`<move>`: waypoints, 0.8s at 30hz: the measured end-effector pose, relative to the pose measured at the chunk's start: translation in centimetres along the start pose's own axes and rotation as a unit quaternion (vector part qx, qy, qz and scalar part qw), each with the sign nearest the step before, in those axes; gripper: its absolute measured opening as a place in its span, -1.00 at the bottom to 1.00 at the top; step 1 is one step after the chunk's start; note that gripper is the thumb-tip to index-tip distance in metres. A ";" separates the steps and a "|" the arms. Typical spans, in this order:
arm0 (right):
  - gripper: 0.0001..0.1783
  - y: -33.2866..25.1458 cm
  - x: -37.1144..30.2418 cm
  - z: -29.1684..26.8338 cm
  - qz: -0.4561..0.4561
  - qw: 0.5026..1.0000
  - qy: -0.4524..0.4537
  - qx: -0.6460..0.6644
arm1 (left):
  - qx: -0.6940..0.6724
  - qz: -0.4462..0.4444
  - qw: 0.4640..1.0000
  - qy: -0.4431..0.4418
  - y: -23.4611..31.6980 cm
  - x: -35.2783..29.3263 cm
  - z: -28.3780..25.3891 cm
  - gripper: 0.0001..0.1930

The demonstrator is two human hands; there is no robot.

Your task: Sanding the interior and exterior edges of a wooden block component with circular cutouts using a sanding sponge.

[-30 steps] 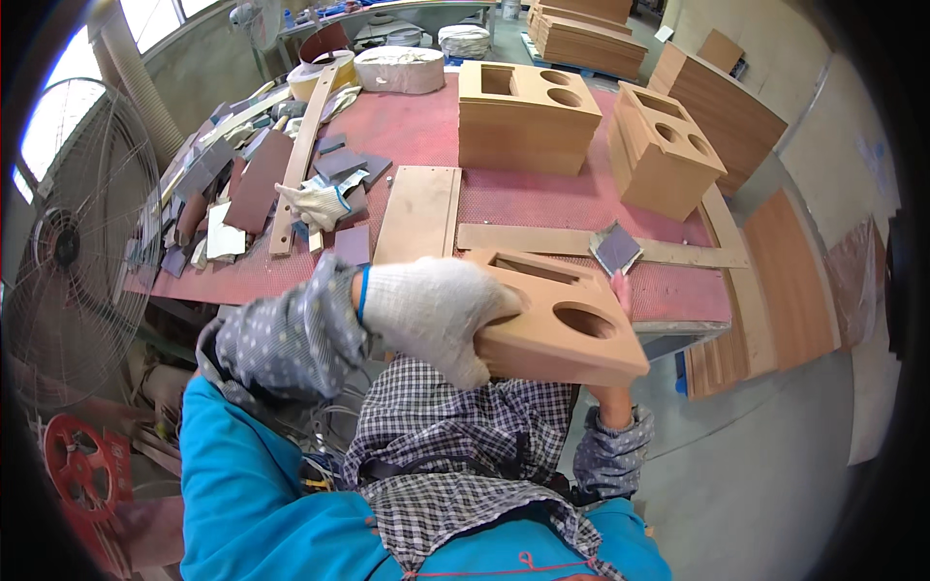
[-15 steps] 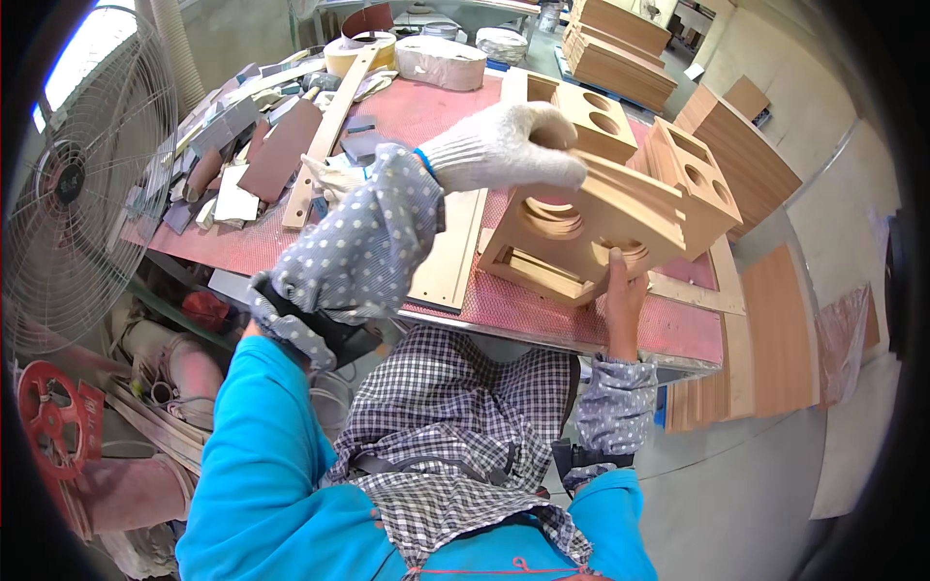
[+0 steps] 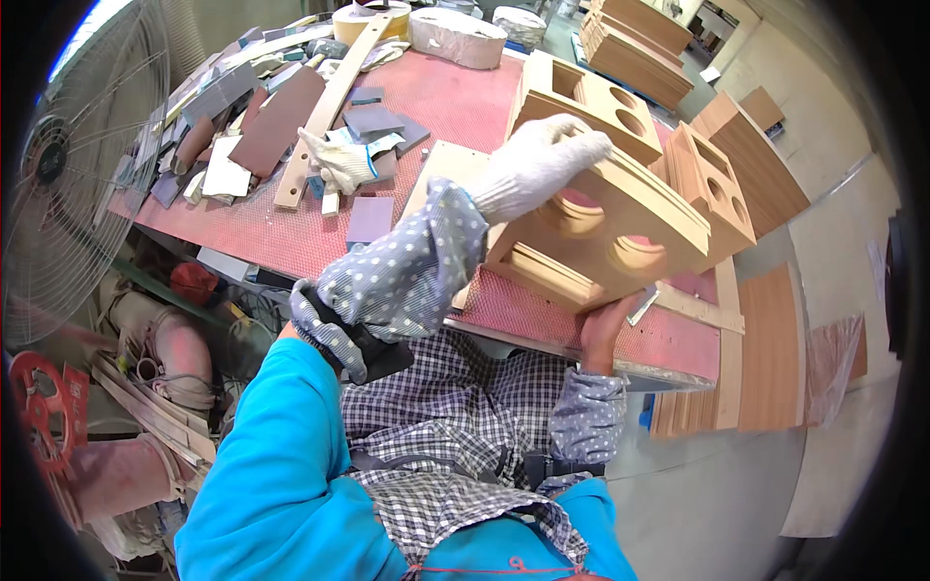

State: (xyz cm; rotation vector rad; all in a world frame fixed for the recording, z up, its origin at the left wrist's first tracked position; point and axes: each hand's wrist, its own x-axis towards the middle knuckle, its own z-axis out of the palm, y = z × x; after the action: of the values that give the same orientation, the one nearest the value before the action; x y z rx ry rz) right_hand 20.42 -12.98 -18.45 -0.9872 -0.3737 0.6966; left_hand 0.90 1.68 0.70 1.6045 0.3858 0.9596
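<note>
While your left hand [image 3: 542, 165] bends over the upper edge at one o'clock, its fingers close together, I cannot tell whether they pinch; your right hand [image 3: 605, 327] props the low corner, its fingers mostly hidden, grip unclear. That split support probably keeps the holed boards [image 3: 647, 223] tilted without splaying. They're above the counter [image 3: 450, 92], nearer you than two more stacks [image 3: 599, 95], holes facing you, slot end low, long axis roughly eight to two o'clock
</note>
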 end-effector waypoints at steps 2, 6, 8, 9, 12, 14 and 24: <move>-0.12 0.9 0.2 0.1 -0.002 1.000 0.008 0.000 | 0.001 -0.006 0.999 0.054 -0.2 -0.5 -0.7 -0.53; -0.21 2.2 0.9 0.5 -0.032 0.999 0.014 0.018 | -0.006 0.010 0.996 0.091 0.1 -2.2 -0.9 -0.58; -0.24 2.3 0.6 0.5 -0.037 0.999 0.004 0.021 | 0.016 0.035 0.994 0.105 -0.3 -2.5 -0.5 -0.59; -0.24 2.2 0.4 0.8 -0.036 0.999 0.005 0.023 | 0.036 0.064 0.989 0.125 -0.4 -2.7 -0.4 -0.60; -0.22 2.3 0.7 1.0 -0.015 0.999 0.038 0.021 | 0.113 0.050 0.985 0.122 0.3 -3.3 -0.1 -0.71; -0.22 3.1 1.8 0.4 -0.017 0.999 0.025 0.023 | 0.107 0.033 0.985 0.133 0.7 -3.4 0.2 -0.72; -0.25 -1.7 -0.7 -0.8 0.069 0.985 0.131 -0.090 | 0.334 0.332 0.867 0.164 -3.0 -1.6 -0.7 -0.64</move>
State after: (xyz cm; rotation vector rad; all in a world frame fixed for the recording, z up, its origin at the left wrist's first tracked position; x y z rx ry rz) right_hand 21.03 -14.56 -17.45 -1.2688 -0.1400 0.6547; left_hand 0.16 1.87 -2.66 2.2798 0.4333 1.7788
